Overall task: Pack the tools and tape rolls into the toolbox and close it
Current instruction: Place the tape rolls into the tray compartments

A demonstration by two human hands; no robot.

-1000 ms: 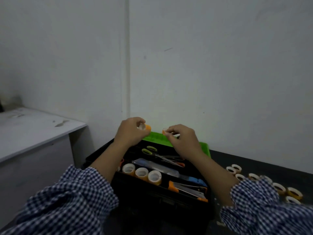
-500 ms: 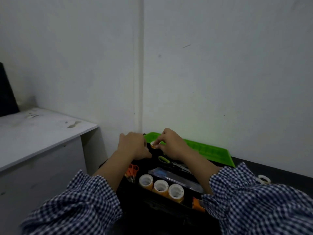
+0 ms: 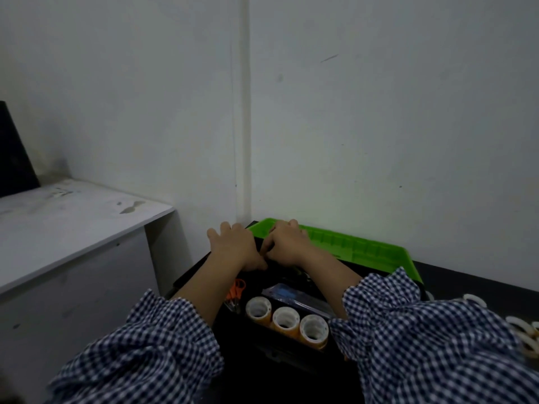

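Together, left hand (image 3: 233,249) and right hand (image 3: 288,246) palm-down inside toolbox (image 3: 364,250), grip of either unclear.

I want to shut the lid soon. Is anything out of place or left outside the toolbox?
Yes: several loose tape rolls lie on the dark table right of the toolbox, not yet packed. Inside, three rolls stand in a neat row; nothing looks spilled or damaged.

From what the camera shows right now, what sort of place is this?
Probably a plain workroom corner: bare white walls, a scuffed white cabinet, and an open toolbox with tape rolls on a dark table.
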